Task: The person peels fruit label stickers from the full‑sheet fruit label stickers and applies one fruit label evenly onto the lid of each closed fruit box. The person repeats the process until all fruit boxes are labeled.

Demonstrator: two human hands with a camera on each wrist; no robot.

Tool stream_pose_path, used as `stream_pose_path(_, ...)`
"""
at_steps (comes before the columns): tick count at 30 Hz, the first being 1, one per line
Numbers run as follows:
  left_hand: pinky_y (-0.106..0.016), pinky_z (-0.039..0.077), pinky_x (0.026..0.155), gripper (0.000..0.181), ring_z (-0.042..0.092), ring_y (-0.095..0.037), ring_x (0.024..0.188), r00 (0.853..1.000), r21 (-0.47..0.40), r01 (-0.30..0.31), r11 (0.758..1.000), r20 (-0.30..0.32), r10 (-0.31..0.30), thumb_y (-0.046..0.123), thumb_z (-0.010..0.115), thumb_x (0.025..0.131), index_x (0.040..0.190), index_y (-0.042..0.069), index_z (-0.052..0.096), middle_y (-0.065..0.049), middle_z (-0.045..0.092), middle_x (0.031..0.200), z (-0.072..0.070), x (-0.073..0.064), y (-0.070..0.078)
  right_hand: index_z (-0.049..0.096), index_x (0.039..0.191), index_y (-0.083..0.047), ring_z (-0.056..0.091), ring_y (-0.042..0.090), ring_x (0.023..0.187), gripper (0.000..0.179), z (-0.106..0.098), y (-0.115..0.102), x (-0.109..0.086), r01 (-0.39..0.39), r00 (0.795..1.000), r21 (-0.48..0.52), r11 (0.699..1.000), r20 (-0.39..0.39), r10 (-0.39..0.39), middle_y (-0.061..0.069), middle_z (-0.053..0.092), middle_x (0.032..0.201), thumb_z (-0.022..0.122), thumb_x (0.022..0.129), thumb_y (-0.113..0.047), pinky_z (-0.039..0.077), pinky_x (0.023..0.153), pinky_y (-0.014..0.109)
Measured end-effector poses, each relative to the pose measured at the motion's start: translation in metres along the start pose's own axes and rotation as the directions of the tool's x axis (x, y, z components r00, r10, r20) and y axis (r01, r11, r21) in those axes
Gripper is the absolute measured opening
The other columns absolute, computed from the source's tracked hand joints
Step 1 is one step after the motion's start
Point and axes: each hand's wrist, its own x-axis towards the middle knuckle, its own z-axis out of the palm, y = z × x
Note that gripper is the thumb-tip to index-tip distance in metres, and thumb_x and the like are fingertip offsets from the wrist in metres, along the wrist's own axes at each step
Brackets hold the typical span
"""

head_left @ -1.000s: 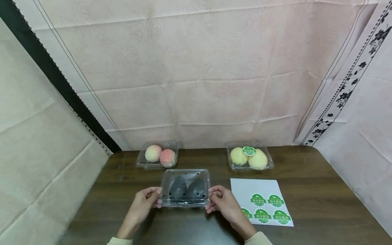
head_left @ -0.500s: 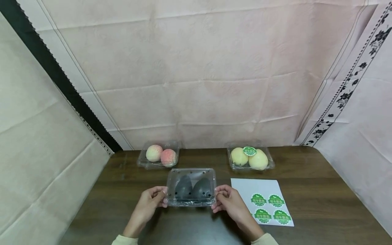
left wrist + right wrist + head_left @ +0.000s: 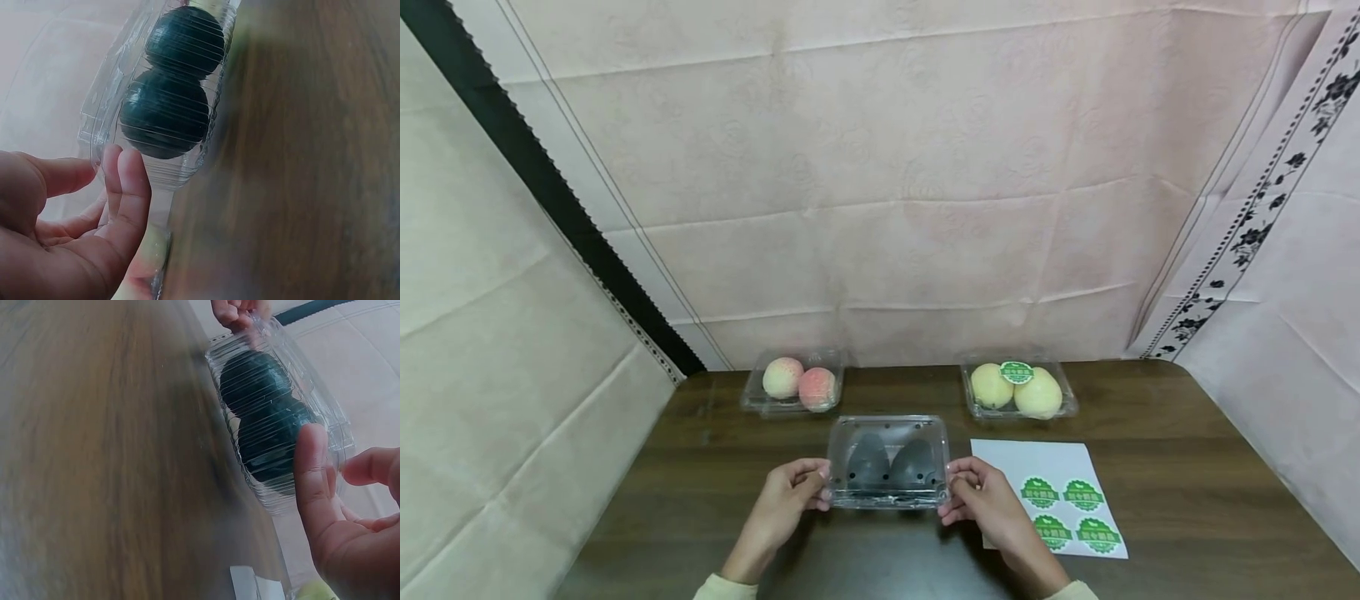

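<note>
A clear plastic fruit box (image 3: 889, 429) with its lid down is held in front of me by both hands, tilted so its top faces me. Inside lie two dark green, avocado-like fruits (image 3: 867, 460), side by side. My left hand (image 3: 778, 510) pinches the box's left end between thumb and fingers; the left wrist view shows this grip close up, with the dark fruits (image 3: 164, 115) behind ribbed plastic. At the opposite end, my right hand (image 3: 992, 510) pinches the box the same way. No sticker shows on this box.
Behind, at left, a clear box (image 3: 754, 398) holds two pink peaches (image 3: 817, 389). A second box (image 3: 1070, 407) at right holds two pale yellow fruits (image 3: 991, 386) and bears a green label (image 3: 1017, 372). A white sheet (image 3: 1026, 457) with green stickers (image 3: 1083, 495) lies beside my right hand.
Both hands have shifted to the right with the box between them, and the right hand now covers more of the sticker sheet's left edge. The grip looks the same.
</note>
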Motion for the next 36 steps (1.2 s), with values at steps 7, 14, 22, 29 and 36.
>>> stream_pose_path(7,-0.030,0.059,0.069,0.031,0.063,-0.017,0.077,1.000,-0.008,-0.005,1.000,0.021,0.005,0.006,0.058,0.100,0.121,-0.016,0.057,-0.011,0.064,0.089,0.006,0.000,0.001,0.047,0.122,0.012,0.069,0.020,0.070,0.029,-0.005,0.001,0.000,-0.012,1.000,-0.006,1.000,-0.021,0.012,0.012,0.062,0.093,0.049,0.098,-0.005,0.061,0.067,0.037)
stream_pose_path(14,-0.031,0.059,0.071,0.031,0.065,-0.018,0.079,0.999,0.008,-0.006,1.000,0.044,0.005,0.007,0.057,0.100,0.122,-0.015,0.057,-0.013,0.066,0.092,0.008,0.000,0.001,0.047,0.121,0.011,0.068,0.021,0.070,0.028,-0.008,0.003,-0.002,-0.018,0.999,-0.004,1.000,-0.032,0.018,0.010,0.062,0.089,0.048,0.099,-0.005,0.061,0.066,0.037)
stream_pose_path(22,-0.032,0.060,0.072,0.033,0.065,-0.019,0.082,0.997,0.018,-0.019,1.000,0.073,0.017,0.008,0.056,0.100,0.125,-0.015,0.056,-0.016,0.064,0.098,0.011,0.002,0.001,0.050,0.121,0.009,0.068,0.024,0.071,0.027,-0.012,0.004,-0.003,-0.047,0.996,-0.054,0.997,-0.074,0.043,0.013,0.062,0.091,0.050,0.101,-0.008,0.061,0.066,0.040)
stream_pose_path(29,-0.033,0.060,0.074,0.034,0.066,-0.021,0.084,0.997,0.015,-0.018,1.000,0.070,0.017,0.008,0.057,0.100,0.128,-0.013,0.054,-0.016,0.063,0.099,0.013,0.000,-0.001,0.050,0.124,0.009,0.067,0.027,0.071,0.028,-0.014,0.005,-0.004,-0.033,0.996,-0.100,0.994,-0.081,0.025,0.014,0.060,0.093,0.050,0.101,-0.006,0.060,0.065,0.042)
stream_pose_path(36,-0.032,0.060,0.074,0.039,0.067,-0.023,0.086,0.997,0.061,-0.070,0.996,0.048,0.067,0.009,0.056,0.101,0.133,-0.012,0.048,-0.021,0.062,0.110,0.016,-0.008,0.001,0.052,0.123,0.005,0.066,0.027,0.071,0.028,-0.014,0.004,-0.006,0.029,0.994,-0.196,0.980,-0.102,-0.050,0.014,0.060,0.091,0.057,0.099,-0.008,0.059,0.059,0.039)
